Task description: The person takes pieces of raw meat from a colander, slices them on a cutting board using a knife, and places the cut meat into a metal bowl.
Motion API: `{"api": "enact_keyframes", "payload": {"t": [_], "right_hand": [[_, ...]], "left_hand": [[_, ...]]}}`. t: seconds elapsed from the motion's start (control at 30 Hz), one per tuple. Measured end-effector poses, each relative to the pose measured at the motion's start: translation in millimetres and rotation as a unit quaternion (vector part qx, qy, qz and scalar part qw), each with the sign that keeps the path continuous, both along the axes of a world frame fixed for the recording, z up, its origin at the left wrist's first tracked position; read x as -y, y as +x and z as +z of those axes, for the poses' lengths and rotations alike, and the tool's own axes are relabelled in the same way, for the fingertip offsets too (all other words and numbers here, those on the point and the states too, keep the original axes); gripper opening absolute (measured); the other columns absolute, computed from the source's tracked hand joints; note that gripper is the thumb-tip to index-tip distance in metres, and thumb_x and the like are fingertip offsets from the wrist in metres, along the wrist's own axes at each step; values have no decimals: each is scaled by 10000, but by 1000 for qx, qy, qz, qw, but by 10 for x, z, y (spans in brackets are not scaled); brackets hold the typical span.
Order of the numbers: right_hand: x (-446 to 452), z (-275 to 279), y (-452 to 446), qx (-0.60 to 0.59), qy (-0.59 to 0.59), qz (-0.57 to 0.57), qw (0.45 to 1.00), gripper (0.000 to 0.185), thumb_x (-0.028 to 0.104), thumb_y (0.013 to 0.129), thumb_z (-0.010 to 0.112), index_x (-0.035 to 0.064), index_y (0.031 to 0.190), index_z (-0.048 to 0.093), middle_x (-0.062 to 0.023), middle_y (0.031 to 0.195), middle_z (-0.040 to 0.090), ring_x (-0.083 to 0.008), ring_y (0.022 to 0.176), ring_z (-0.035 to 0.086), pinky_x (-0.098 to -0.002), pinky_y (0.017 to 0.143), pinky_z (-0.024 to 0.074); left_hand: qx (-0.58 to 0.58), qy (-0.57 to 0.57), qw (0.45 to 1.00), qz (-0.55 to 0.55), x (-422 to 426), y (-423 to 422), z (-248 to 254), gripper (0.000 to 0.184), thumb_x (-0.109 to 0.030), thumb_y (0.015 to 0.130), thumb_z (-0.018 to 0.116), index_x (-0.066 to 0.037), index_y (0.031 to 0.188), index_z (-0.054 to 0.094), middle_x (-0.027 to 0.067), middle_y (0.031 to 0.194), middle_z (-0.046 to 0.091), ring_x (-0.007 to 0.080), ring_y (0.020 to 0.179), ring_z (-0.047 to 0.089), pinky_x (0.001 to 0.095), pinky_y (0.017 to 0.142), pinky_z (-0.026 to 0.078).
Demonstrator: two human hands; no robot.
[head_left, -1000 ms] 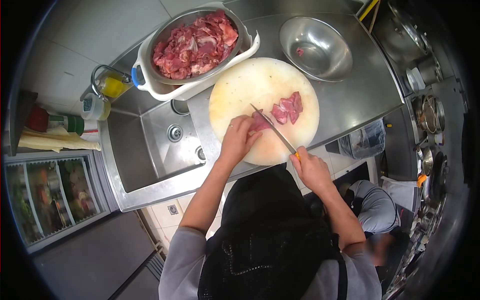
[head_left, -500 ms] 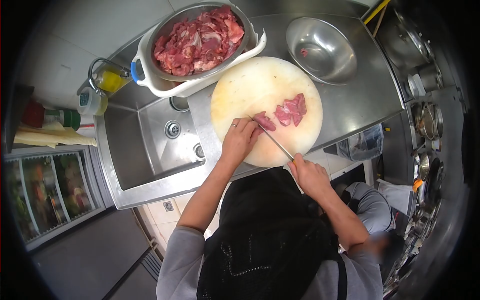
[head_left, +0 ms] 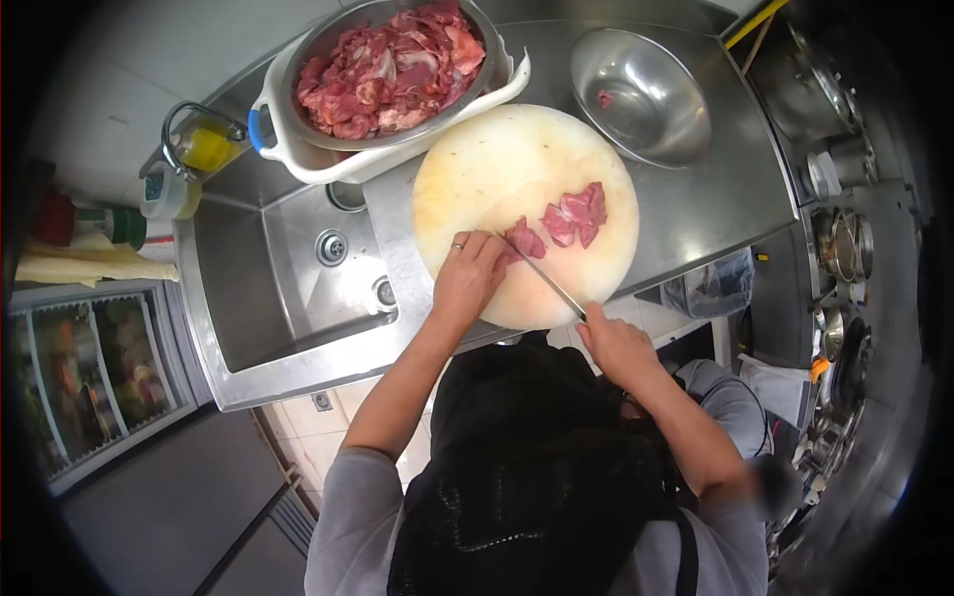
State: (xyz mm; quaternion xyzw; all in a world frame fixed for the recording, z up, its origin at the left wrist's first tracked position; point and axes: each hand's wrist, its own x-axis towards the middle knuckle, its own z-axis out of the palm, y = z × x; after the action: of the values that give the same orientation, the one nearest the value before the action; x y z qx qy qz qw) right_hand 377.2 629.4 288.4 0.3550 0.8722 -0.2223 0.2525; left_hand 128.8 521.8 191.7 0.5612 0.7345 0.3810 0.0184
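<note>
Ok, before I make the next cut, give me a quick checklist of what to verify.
1. Knife gripped in the right hand: ok.
2. Left hand on the meat being cut: ok.
3. Left fingers safely clear of the blade: cannot tell; they're right beside it, and any gap is too small to judge.
4. Other meat pieces out of the blade's way: ok, off to its right.
5. Metal bowl empty: not ok, a small scrap lies in it.
6. Cutting board secured against slipping: cannot tell.
</note>
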Motion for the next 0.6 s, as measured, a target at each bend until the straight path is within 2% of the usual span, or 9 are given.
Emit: {"api": "enact_keyframes", "payload": {"t": [0.17, 0.27, 0.3, 0.37, 0.4, 0.47, 0.5, 0.53, 0.6], "right_hand": [[-18, 45, 402, 5, 1, -9, 1000, 331, 396, 1158, 520, 69, 1211, 520, -295, 902, 756, -547, 905, 744, -650, 828, 575], [-40, 65, 501, 2, 2, -4, 1000, 335, 401, 1154, 528, 69, 1203, 524, -290, 895, 755, -550, 904, 742, -652, 831, 575], [-50, 64, 518, -3, -1, -3, 1000, 340, 403, 1152, 532, 66, 1195, 526, -286, 887, 754, -549, 903, 742, -651, 834, 576], [-64, 116, 553, 2, -5, -1, 1000, 341, 407, 1148, 540, 69, 1193, 527, -281, 878, 753, -546, 907, 741, -650, 836, 577], [-87, 142, 578, 9, -9, 0, 1000, 343, 411, 1144, 549, 72, 1192, 529, -275, 869, 752, -543, 911, 741, -649, 838, 577], [-198, 169, 690, -13, -1, 14, 1000, 349, 421, 1137, 564, 75, 1177, 537, -267, 868, 750, -540, 906, 736, -641, 827, 572], [-265, 187, 758, -33, 6, 28, 999, 355, 431, 1131, 579, 79, 1162, 545, -258, 867, 749, -536, 900, 732, -632, 817, 566], [-324, 261, 821, -37, 10, 26, 999, 355, 431, 1131, 579, 79, 1162, 545, -258, 867, 749, -536, 900, 732, -632, 817, 566], [-431, 453, 976, -78, -44, -30, 996, 371, 447, 1116, 610, 79, 1114, 563, -248, 871, 740, -534, 868, 711, -618, 775, 539]], "left_hand": [[17, 11, 999, 34, 122, -32, 10, 313, 42, 837, 778, -60, 1121, 699, 117, 1136, 704, 389, 1075, 669, 466, 931, 576], [25, 25, 999, 37, 195, -99, -57, 249, 64, 886, 754, -35, 1103, 682, 146, 1164, 705, 340, 1001, 702, 427, 859, 607], [159, 51, 983, 77, 200, -120, -57, 197, 61, 936, 733, -29, 1097, 663, 148, 1178, 715, 287, 937, 721, 388, 781, 611], [379, 117, 905, 154, 173, -166, -53, 59, 13, 1065, 665, -17, 1086, 619, 142, 1206, 734, 153, 800, 729, 284, 609, 585], [377, 119, 906, 153, 122, -188, 12, 59, 13, 1065, 665, -17, 1086, 619, 142, 1206, 734, 153, 800, 729, 284, 609, 585], [461, 130, 871, 106, -7, -201, 171, 78, 7, 1073, 659, -15, 1130, 611, 126, 1226, 732, 140, 769, 706, 283, 624, 587], [412, 57, 907, 66, -86, -170, 166, 158, -33, 1057, 695, -17, 1191, 611, 140, 1200, 733, 208, 883, 710, 365, 755, 617], [66, 55, 996, -21, -208, -222, 110, 396, -152, 995, 801, -59, 1333, 617, 179, 1334, 677, 329, 1088, 668, 482, 935, 590], [7, -61, 998, -29, -316, 100, 135, 606, -267, 906, 874, -126, 1439, 620, 200, 1469, 577, 431, 1228, 583, 549, 1061, 524]]}}
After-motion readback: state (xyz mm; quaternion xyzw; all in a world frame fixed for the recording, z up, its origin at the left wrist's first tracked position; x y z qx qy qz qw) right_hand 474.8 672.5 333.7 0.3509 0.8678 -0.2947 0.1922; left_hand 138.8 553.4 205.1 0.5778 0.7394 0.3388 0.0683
